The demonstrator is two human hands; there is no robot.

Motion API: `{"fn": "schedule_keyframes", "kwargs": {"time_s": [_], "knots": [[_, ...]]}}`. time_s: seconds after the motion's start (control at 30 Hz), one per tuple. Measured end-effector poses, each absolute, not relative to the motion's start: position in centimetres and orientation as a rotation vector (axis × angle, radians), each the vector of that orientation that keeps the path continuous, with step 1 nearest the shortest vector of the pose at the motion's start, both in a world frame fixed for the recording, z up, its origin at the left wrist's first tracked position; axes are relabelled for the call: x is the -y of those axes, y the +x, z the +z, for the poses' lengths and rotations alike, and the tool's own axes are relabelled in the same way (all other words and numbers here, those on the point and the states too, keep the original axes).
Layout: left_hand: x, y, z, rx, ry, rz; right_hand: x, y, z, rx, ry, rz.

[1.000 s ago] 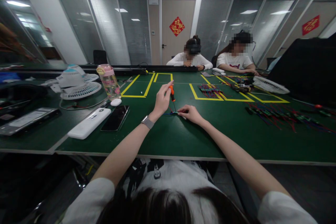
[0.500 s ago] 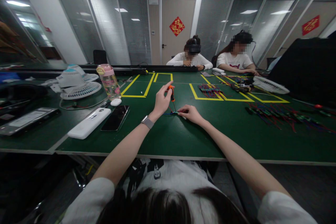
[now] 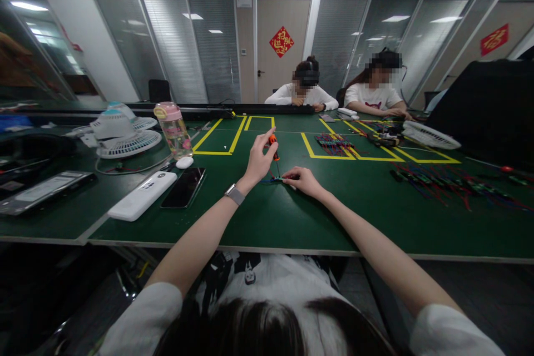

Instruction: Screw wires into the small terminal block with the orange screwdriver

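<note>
Screwdriver (image 3: 273,150), orange-handled, no legible marking: upright, pinched in left hand (image 3: 258,161); tip on small wired part (image 3: 276,179), pressed to surface (image 3: 292,217) under right hand (image 3: 303,179) fingertips.

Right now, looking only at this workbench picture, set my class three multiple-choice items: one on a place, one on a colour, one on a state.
1. Where does the pink-capped bottle stand?
A. left of the hands
B. right of the hands
C. on the floor

2. What colour is the screwdriver handle?
A. blue
B. orange
C. white

3. What is the right hand doing?
A. pressing the small part on the table
B. hanging off the table edge
C. lifting a phone

Key: 1 A, it stands by the fan; 2 B, orange shows above the left hand; 3 A, its fingers rest at the part.
</note>
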State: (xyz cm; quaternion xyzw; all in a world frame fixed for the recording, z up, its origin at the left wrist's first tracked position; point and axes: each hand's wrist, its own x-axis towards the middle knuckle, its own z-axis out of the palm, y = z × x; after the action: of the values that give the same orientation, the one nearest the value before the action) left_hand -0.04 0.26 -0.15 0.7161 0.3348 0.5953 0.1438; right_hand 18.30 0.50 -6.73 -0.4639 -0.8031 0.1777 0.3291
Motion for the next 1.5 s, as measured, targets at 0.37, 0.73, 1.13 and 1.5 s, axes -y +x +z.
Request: {"fn": "schedule_keyframes", "kwargs": {"time_s": [0.37,0.73,1.13,1.5], "knots": [[-0.05,-0.11,-0.02,-0.989,2.075,1.748,-0.51,18.29,-6.81,2.094,-1.221,0.468],[0.03,-0.12,-0.04,-1.035,2.103,1.827,-0.59,18.28,-6.89,2.089,-1.219,0.477],[-0.18,-0.17,-0.17,-1.039,2.062,1.788,-0.58,18.32,-6.91,2.089,-1.214,0.478],[0.08,-0.15,-0.02,-1.058,2.129,1.818,-0.59,18.33,-6.97,2.084,-1.215,0.476]]}}
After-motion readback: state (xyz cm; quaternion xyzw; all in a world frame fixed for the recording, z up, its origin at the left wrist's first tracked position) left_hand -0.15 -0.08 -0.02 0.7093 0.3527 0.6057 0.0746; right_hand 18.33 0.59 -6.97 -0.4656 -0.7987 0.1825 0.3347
